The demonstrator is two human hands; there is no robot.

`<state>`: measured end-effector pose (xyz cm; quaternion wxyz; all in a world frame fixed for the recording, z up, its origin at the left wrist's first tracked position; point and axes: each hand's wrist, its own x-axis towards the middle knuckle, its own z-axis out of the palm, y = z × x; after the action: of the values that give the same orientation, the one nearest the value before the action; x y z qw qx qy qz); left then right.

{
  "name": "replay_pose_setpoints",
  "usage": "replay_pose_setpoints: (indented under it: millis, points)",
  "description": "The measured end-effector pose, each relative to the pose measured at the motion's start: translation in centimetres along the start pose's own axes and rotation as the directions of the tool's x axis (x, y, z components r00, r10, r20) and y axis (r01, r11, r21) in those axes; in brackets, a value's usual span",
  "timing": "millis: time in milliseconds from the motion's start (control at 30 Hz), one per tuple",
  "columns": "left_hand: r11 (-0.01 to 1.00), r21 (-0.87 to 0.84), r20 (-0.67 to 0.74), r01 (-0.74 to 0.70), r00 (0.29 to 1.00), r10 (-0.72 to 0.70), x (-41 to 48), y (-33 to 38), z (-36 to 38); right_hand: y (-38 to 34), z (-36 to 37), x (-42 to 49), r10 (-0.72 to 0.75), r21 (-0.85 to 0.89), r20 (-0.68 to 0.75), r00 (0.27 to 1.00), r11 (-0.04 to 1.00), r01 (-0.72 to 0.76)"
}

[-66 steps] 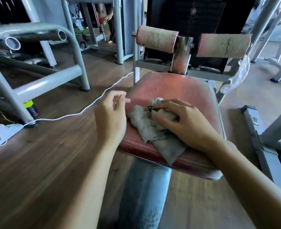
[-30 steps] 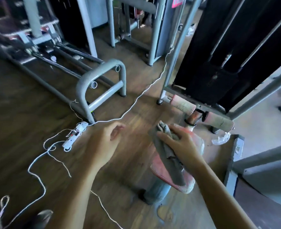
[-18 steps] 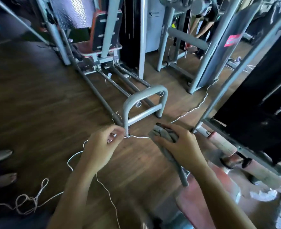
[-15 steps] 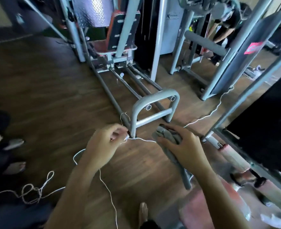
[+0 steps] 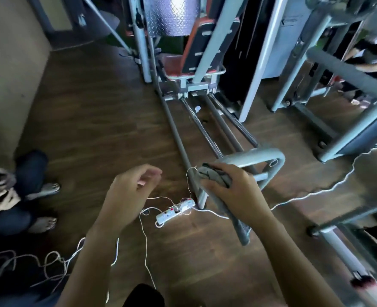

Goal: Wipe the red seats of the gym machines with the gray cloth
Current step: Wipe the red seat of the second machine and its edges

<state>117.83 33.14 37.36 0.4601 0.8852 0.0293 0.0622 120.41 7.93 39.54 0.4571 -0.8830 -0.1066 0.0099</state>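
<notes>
You are carrying the gray cloth (image 5: 215, 176) off the seat you were wiping two seconds ago, and that seat is no longer showing.

Your right hand (image 5: 238, 193) is gripping the bunched cloth with curled fingers, its tail hanging down in the air. Your left hand (image 5: 130, 191) is hovering beside it, fingers loosely curled with nothing plainly in them. Below your hands a power strip (image 5: 175, 211) and white cords (image 5: 311, 193) are lying across the wooden floor (image 5: 94, 118). A gray hoop bar (image 5: 256, 155) is standing just beyond your right hand. A person (image 5: 23, 173) is sitting at the left edge by the wall (image 5: 6, 74), with bare floor running between them and the long rails (image 5: 205, 134). Farther on, the rails are leading to a red seat (image 5: 172, 65), which half a second ago was sitting higher and smaller in view.
</notes>
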Motion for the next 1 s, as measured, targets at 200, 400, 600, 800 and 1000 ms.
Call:
replay_pose_setpoints:
  millis: [200,400,600,800,1000]
  points:
    - [0.998,0.042,-0.075,0.045,0.996,-0.042,9.5,-4.6,-4.0,-1.6,4.6,12.6,-0.058,-0.045,0.083,0.995,0.997,0.062]
    - [0.990,0.116,-0.081,0.082,0.994,-0.073,21.2,-10.6,-11.7,-5.5,12.9,25.9,-0.083,-0.092,0.126,0.989,0.991,0.095]
    - [0.981,0.162,-0.089,0.104,0.992,-0.090,30.9,-15.9,-18.1,-9.1,19.1,37.0,-0.118,-0.097,0.145,0.982,0.986,0.133]
    - [0.979,0.151,-0.100,0.135,0.988,-0.121,40.1,-20.1,-21.4,-10.4,22.9,46.8,-0.121,-0.082,0.125,0.985,0.988,0.132]
    - [0.981,0.147,-0.111,0.124,0.988,-0.108,52.6,-22.9,-22.6,-9.7,25.7,59.4,-0.126,-0.071,0.108,0.986,0.988,0.134]
